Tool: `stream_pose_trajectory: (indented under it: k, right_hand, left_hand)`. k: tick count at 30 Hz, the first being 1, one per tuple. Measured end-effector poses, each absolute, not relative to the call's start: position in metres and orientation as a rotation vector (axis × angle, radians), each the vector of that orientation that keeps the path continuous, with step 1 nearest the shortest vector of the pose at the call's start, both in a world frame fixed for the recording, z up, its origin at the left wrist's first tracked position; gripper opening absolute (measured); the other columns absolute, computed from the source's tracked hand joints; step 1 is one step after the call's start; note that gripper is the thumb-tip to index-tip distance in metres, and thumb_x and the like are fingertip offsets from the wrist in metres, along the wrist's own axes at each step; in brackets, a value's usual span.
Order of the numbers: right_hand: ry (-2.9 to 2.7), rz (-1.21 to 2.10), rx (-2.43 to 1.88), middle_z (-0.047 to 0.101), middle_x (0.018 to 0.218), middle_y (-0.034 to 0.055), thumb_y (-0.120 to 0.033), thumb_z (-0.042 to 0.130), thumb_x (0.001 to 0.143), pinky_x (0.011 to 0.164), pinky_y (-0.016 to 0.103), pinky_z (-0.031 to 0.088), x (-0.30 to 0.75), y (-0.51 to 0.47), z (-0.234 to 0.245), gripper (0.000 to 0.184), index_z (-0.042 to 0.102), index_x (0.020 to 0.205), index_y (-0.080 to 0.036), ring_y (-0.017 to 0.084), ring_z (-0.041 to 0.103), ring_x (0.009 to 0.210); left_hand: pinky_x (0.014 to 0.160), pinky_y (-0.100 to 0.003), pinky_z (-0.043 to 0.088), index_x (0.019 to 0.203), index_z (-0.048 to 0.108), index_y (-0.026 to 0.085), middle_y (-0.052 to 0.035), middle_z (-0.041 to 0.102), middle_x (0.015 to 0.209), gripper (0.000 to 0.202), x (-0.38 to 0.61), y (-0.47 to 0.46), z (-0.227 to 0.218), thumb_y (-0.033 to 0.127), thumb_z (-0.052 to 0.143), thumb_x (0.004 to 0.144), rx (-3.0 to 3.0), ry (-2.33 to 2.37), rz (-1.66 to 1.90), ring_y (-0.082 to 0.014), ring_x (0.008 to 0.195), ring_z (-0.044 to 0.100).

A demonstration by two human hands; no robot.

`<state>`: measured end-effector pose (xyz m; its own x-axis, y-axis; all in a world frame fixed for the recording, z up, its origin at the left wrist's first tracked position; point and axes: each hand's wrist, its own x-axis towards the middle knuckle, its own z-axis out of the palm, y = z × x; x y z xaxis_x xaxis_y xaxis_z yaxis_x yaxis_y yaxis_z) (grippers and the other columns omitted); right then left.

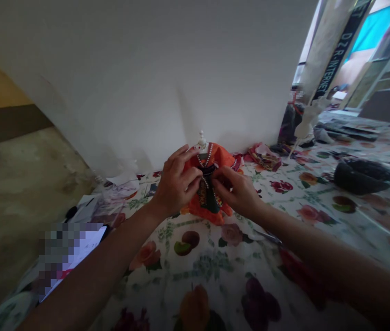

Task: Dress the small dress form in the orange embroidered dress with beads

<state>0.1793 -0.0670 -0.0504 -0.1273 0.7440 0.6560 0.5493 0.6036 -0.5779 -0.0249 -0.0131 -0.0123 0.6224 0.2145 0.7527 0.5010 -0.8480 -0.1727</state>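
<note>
A miniature orange dress point(207, 200) with a dark front panel and a strand of pearl beads sits on a small white dress form, whose knob point(201, 140) rises above the neckline. My left hand point(177, 180) grips the dress at its upper left, fingers across the beads. My right hand point(232, 191) pinches the dark panel from the right, its fingertips close to those of my left hand. Part of the front is hidden by my fingers. Small scissors point(268, 236) lie on the floral tablecloth point(211, 271) just below my right wrist.
A crumpled patterned fabric scrap point(264, 157) lies against the white wall point(129, 78). Further right are a dark round object point(364, 176) and a white dress form point(307, 120). Papers point(121, 191) lie at the tablecloth's left edge, above the bare floor point(19, 197).
</note>
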Motion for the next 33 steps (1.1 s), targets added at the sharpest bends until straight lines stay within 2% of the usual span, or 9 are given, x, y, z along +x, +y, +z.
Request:
stream_pose_trajectory:
  k: [3,6,9,15,21,23,26,29,33]
  right_hand:
    - [-1.817,0.194,-1.13,0.063,0.074,-0.0016,-0.032,0.063,0.09,0.058,0.024,0.041,0.175,-0.071,-0.058,0.019,0.052,0.1,-0.022,0.013,0.057,0.06]
    - [-1.836,0.05,-1.243,0.062,0.073,-0.0017,-0.04,0.069,0.086,0.054,0.025,0.036,0.168,-0.073,-0.061,0.029,0.05,0.098,-0.022,0.015,0.057,0.059]
    - [-1.834,-0.014,-1.248,0.064,0.075,-0.0006,-0.039,0.067,0.088,0.054,0.025,0.036,0.164,-0.071,-0.06,0.025,0.051,0.096,-0.021,0.015,0.058,0.06]
    - [-1.832,0.024,-1.106,0.068,0.086,0.003,-0.028,0.052,0.098,0.064,0.026,0.044,0.169,-0.067,-0.06,0.008,0.054,0.097,-0.021,0.014,0.061,0.068]
    - [-1.807,0.137,-1.164,0.064,0.075,-0.0007,-0.036,0.069,0.088,0.058,0.026,0.043,0.168,-0.07,-0.061,0.025,0.053,0.1,-0.021,0.014,0.059,0.062]
    - [-1.8,0.148,-1.168,0.063,0.073,-0.0013,-0.034,0.069,0.087,0.057,0.026,0.042,0.165,-0.069,-0.063,0.024,0.053,0.099,-0.021,0.013,0.058,0.061]
    - [-1.776,0.163,-1.125,0.064,0.075,-0.0002,-0.03,0.062,0.092,0.059,0.026,0.043,0.162,-0.067,-0.064,0.013,0.055,0.096,-0.021,0.012,0.057,0.061]
    - [-1.702,0.34,-1.052,0.062,0.071,-0.0013,-0.029,0.058,0.094,0.057,0.025,0.044,0.161,-0.066,-0.063,0.009,0.058,0.092,-0.021,0.011,0.055,0.058]
    - [-1.531,0.945,-0.96,0.063,0.068,-0.0028,-0.034,0.06,0.091,0.044,0.023,0.043,0.162,-0.069,-0.057,0.014,0.061,0.094,-0.02,0.01,0.057,0.047]
  left_hand:
    - [0.119,-0.051,0.04,0.095,0.061,0.021,-0.0094,0.049,0.146,0.008,-0.024,-0.012,-0.013,0.014,0.061,0.09,-2.47,-0.531,-1.103,-0.0289,0.145,0.038]
    - [0.118,-0.052,0.04,0.094,0.061,0.021,-0.0104,0.05,0.145,0.008,-0.024,-0.011,-0.013,0.014,0.061,0.09,-2.463,-0.513,-1.121,-0.0302,0.145,0.039]
    - [0.118,-0.052,0.039,0.094,0.061,0.02,-0.0113,0.05,0.145,0.008,-0.024,-0.01,-0.014,0.014,0.062,0.089,-2.462,-0.5,-1.134,-0.0309,0.144,0.04]
    - [0.118,-0.051,0.039,0.094,0.062,0.02,-0.0117,0.051,0.144,0.007,-0.024,-0.01,-0.014,0.014,0.062,0.089,-2.467,-0.499,-1.139,-0.031,0.143,0.04]
    - [0.118,-0.051,0.039,0.094,0.061,0.02,-0.0111,0.051,0.144,0.008,-0.023,-0.01,-0.015,0.013,0.061,0.089,-2.472,-0.489,-1.153,-0.0307,0.144,0.04]
    - [0.119,-0.051,0.039,0.094,0.061,0.02,-0.0116,0.051,0.144,0.008,-0.022,-0.01,-0.015,0.013,0.062,0.089,-2.474,-0.484,-1.152,-0.0311,0.144,0.04]
    - [0.119,-0.051,0.038,0.094,0.061,0.019,-0.0118,0.05,0.144,0.008,-0.022,-0.01,-0.014,0.013,0.062,0.089,-2.475,-0.481,-1.147,-0.0312,0.144,0.04]
    - [0.119,-0.051,0.038,0.094,0.061,0.02,-0.0115,0.05,0.144,0.009,-0.022,-0.011,-0.015,0.013,0.062,0.089,-2.471,-0.487,-1.149,-0.0305,0.144,0.04]
    - [0.119,-0.051,0.039,0.095,0.061,0.02,-0.0122,0.051,0.143,0.008,-0.023,-0.013,-0.016,0.015,0.061,0.089,-2.483,-0.513,-1.154,-0.0306,0.144,0.04]
